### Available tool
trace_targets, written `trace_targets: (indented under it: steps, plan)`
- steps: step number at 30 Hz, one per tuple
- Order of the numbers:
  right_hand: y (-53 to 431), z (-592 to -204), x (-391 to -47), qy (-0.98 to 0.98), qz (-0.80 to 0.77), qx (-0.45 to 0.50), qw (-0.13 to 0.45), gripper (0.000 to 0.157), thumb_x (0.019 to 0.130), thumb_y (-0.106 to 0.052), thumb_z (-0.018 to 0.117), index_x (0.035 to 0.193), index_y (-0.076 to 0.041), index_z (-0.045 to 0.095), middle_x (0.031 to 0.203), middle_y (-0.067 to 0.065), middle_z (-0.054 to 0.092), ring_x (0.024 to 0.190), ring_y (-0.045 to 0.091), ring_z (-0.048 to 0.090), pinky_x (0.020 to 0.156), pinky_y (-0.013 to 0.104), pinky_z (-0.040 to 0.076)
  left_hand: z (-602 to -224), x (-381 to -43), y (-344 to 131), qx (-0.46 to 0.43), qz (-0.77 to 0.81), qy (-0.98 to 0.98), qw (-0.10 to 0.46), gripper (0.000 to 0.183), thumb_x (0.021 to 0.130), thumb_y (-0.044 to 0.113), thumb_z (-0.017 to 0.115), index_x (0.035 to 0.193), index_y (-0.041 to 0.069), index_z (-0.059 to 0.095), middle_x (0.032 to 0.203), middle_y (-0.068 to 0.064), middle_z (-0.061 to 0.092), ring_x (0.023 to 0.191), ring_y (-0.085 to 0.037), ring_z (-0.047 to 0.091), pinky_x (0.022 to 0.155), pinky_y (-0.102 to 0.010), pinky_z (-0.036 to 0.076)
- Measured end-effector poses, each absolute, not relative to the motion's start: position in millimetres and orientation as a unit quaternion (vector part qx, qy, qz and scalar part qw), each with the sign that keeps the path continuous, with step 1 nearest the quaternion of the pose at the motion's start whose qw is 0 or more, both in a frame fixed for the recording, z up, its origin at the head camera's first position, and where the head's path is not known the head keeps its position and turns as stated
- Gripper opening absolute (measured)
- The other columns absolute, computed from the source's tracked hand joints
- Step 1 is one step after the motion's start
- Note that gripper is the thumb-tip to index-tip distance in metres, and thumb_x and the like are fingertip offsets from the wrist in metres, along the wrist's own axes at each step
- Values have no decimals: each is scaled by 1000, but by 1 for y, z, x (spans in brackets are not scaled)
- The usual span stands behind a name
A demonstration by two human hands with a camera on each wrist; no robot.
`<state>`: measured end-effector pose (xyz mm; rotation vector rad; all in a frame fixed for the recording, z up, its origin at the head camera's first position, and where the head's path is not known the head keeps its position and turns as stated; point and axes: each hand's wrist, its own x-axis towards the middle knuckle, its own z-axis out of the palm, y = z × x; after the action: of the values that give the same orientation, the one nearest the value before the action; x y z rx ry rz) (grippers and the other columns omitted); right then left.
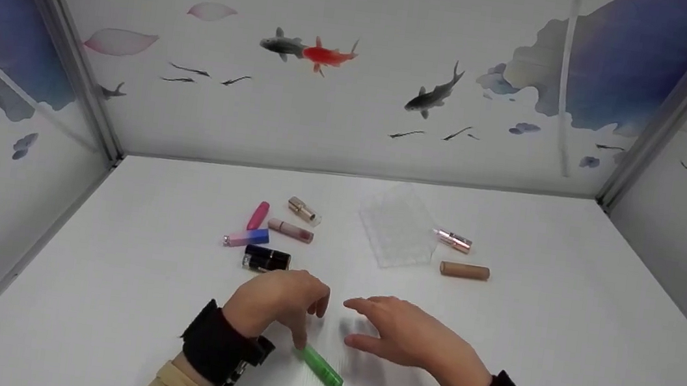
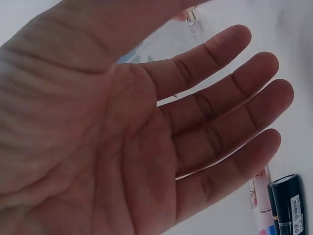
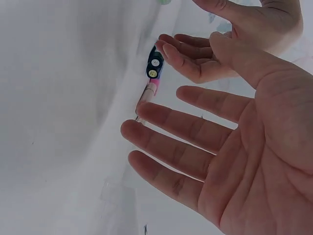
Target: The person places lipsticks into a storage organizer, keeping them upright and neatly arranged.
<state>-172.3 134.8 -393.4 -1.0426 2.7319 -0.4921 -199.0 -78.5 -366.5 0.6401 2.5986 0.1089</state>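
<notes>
My left hand (image 1: 278,300) hovers with relaxed, spread fingers, its thumb tip overlapping the upper end of a green tube (image 1: 322,369) in the head view. In the left wrist view that palm (image 2: 137,132) holds nothing. Opposite it, my right hand (image 1: 414,336) hangs over the white table, fingers nearly straight and pointing left; its palm (image 3: 254,161) is bare in the right wrist view. Just beyond the left hand lie black lipstick tubes (image 1: 267,258). A pink and blue lipstick (image 1: 247,237) is beside them.
Farther back lie a magenta tube (image 1: 259,215), a pinkish lip gloss (image 1: 291,230) and a gold lipstick (image 1: 302,209). A clear plastic tray (image 1: 398,226) sits at the back centre. To its right are a rose-gold lipstick (image 1: 454,241) and a brown tube (image 1: 465,271). Printed panels enclose the table.
</notes>
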Motion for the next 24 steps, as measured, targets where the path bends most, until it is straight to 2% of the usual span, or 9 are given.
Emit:
trace_targets:
  steps: [5, 12, 18, 24]
  plan:
    - [130, -396, -173, 911, -160, -366, 101, 47, 95, -33, 67, 134, -7, 60, 118, 10, 72, 104, 22, 68, 91, 40, 56, -372, -201, -73, 243, 24, 938, 244, 36, 67, 12, 92, 93, 18, 68, 87, 7, 62, 81, -9, 53, 72, -26, 49]
    - [127, -404, -174, 904, -169, -375, 121, 35, 92, -29, 71, 119, -6, 67, 92, 5, 72, 82, 11, 63, 78, 29, 55, -382, -203, -73, 277, 39, 929, 242, 21, 74, 2, 84, 82, 18, 73, 74, 8, 63, 71, -6, 51, 63, -22, 43]
    - [125, -408, -174, 901, -171, -381, 117, 28, 91, -28, 72, 109, -8, 69, 86, 4, 67, 76, 7, 55, 72, 24, 52, -385, -204, -73, 278, 58, 929, 237, 18, 74, 4, 85, 77, 18, 74, 69, 9, 63, 66, -5, 48, 59, -21, 40]
    - [121, -411, -174, 891, -193, -391, 128, 22, 89, -23, 75, 99, -4, 68, 79, 0, 63, 71, 1, 49, 66, 17, 46, -385, -209, -75, 302, 91, 928, 198, 12, 77, 7, 84, 82, 14, 75, 73, 5, 65, 69, -5, 50, 65, -21, 43]
